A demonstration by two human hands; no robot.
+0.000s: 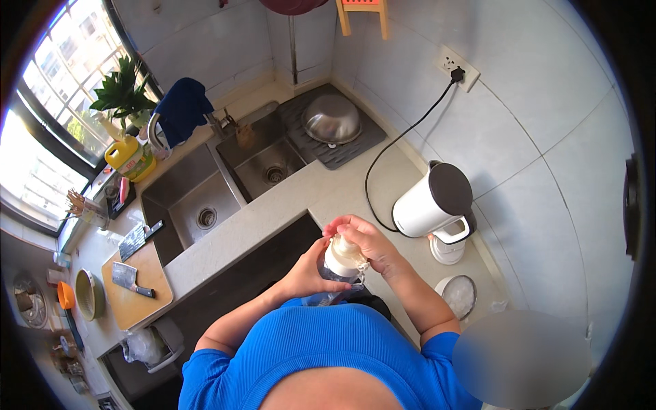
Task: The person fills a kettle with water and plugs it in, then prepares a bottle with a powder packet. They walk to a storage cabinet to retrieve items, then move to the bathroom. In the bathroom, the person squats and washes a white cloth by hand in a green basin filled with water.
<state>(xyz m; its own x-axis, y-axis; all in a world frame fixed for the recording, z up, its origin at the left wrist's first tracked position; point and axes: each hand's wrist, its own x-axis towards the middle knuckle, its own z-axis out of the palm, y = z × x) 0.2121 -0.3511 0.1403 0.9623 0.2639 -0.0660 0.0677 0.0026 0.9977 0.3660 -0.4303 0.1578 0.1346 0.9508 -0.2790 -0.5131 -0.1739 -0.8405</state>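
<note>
I see container [334,274] before blue shirt [321,338]: left hand [306,271] curled round it, right hand [367,243] with fingers pinching cream top [339,257]; likely fitting or loosening top, next calls for steady base

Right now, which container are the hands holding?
The white-topped container, left hand at its side, right hand on top; the dark-lidded white jug stands on the counter.

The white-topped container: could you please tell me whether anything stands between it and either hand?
Nothing visible does: the left hand holds the white-topped container at its side, and the right hand touches its top.
</note>
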